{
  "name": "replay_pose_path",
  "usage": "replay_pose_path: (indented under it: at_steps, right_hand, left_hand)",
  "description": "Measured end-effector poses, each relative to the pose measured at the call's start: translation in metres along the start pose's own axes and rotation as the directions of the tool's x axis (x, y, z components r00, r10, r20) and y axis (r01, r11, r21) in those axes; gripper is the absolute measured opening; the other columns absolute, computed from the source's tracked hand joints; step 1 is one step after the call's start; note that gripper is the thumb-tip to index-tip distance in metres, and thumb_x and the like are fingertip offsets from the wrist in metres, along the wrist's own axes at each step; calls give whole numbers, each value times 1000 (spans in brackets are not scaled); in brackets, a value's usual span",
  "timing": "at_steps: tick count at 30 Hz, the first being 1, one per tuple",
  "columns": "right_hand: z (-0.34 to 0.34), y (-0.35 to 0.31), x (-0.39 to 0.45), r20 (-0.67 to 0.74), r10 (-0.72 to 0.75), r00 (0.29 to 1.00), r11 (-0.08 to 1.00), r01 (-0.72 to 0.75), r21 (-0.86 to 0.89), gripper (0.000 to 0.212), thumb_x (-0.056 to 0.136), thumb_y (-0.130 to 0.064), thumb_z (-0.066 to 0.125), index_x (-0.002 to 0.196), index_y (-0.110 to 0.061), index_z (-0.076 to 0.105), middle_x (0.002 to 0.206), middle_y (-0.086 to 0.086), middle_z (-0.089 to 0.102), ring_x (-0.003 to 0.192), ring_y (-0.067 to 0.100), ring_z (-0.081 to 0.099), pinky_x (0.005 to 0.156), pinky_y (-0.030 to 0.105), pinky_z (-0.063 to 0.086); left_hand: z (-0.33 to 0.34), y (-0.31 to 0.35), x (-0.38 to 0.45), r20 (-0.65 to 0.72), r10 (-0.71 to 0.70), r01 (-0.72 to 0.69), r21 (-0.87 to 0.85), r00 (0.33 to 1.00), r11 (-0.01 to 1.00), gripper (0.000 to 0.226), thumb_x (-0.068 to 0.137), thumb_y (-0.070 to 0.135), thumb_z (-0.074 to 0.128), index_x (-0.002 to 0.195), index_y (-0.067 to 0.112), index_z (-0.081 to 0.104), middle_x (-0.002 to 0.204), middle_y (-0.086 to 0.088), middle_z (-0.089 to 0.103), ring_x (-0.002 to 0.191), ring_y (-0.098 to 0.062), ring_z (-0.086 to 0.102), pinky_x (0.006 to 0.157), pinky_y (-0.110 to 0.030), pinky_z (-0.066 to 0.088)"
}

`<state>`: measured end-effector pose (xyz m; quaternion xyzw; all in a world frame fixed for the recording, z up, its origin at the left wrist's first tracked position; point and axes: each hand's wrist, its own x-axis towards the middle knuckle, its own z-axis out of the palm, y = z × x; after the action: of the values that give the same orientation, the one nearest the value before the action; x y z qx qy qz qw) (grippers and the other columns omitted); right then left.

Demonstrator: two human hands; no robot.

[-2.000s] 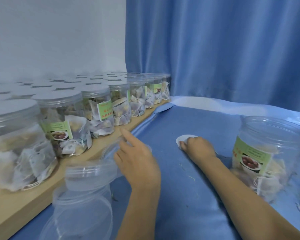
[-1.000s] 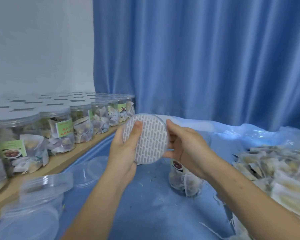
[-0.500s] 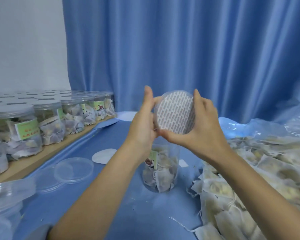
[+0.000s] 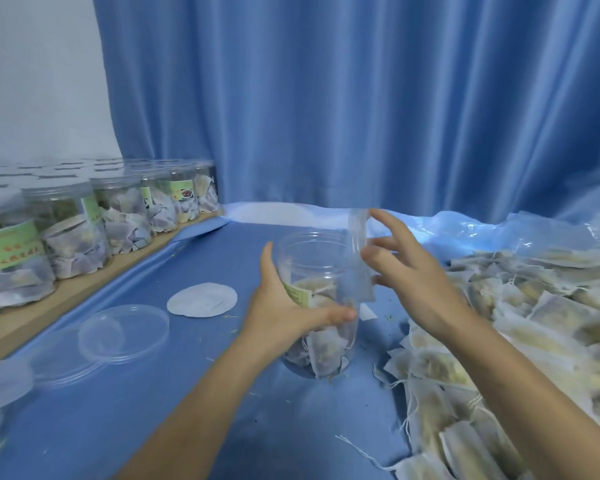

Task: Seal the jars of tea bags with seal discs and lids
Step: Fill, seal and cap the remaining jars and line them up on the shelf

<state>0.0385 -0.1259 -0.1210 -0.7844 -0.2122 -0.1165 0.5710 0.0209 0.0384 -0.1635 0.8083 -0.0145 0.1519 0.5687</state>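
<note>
Open clear plastic jar of tea bags (image 4: 317, 306) stands mid tabletop (image 4: 187, 410), gripped round its body by left hand (image 4: 284, 306). Blurred clear lid w/ seal disc (image 4: 359, 258) is held on edge by right hand (image 4: 413, 271), fingers spread, just right of jar mouth. White round seal disc (image 4: 202, 299) & clear plastic lids (image 4: 123, 332) lie at left; sealed jars (image 4: 125, 216) are lined far left; loose tea bags (image 4: 516, 341) are heaped at right.

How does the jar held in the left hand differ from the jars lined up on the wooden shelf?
The held jar has an open mouth with no lid; the shelf jars all wear clear lids. The held jar stands alone on the blue cloth, gripped by the left hand; the shelf jars stand untouched in rows. Both are clear plastic, green-labelled, and hold tea bags.
</note>
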Motion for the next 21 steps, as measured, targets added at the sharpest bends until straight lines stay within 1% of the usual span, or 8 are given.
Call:
replay_pose_path:
  at_steps: [3,5,8,9,11,16,19,21]
  right_hand:
    - [-7,-2,0,29,-7,1000,999,9,-45,64,63,-54,57,126,-48,47,107,-16,61,106,9,60,98,43,45]
    - [-15,-6,0,51,-25,998,999,26,-21,68,60,-56,61,126,-50,47,108,-16,62,104,8,62,97,42,47]
    - [-24,-9,-2,115,-81,990,997,82,-9,72,59,-50,69,126,-56,44,112,-17,62,104,5,62,93,36,49]
    - [-24,-10,-3,145,-97,985,994,102,-26,73,59,-44,71,125,-58,43,113,-17,61,103,2,61,90,32,50]
    - [-22,-11,-5,191,-127,973,990,137,-38,74,59,-34,71,123,-56,44,114,-17,57,102,0,61,83,26,51]
    - [-23,-16,-10,247,-240,939,954,275,-119,83,57,-18,69,132,-43,43,123,-15,53,115,5,55,94,28,50]
    - [-24,-22,-11,361,-357,861,855,457,-244,88,54,-12,72,133,-36,43,132,-17,47,129,8,42,101,29,44]
    - [-24,-21,-10,385,-372,844,829,489,-271,88,54,-15,74,134,-36,44,135,-16,46,132,7,39,102,29,43]
  left_hand:
    - [0,-1,1,-80,84,-78,75,993,994,111,28,55,84,123,52,25,110,27,54,101,6,54,74,-9,41]
    - [-7,7,2,-92,193,-170,218,977,961,109,32,56,81,126,50,26,118,24,51,106,-2,52,80,-16,42]
    - [-21,21,5,18,443,-366,594,896,716,109,43,43,82,138,33,30,128,13,48,116,-15,47,94,-31,40]
    - [-24,24,4,47,505,-400,675,862,620,108,44,39,82,140,28,32,128,9,48,117,-18,47,96,-32,38]
    - [-26,30,1,91,549,-431,730,831,530,109,43,33,81,141,23,33,129,4,48,117,-22,45,97,-32,34]
    - [-27,37,-3,173,524,-457,748,834,481,115,42,32,81,144,24,28,132,4,43,119,-20,39,99,-29,27]
    - [-31,40,-4,200,468,-456,712,861,534,117,42,33,82,144,29,24,130,8,43,117,-15,38,92,-22,23]
    - [-34,40,-4,210,432,-447,686,877,574,116,42,34,82,142,33,23,127,11,43,115,-15,40,88,-21,25]
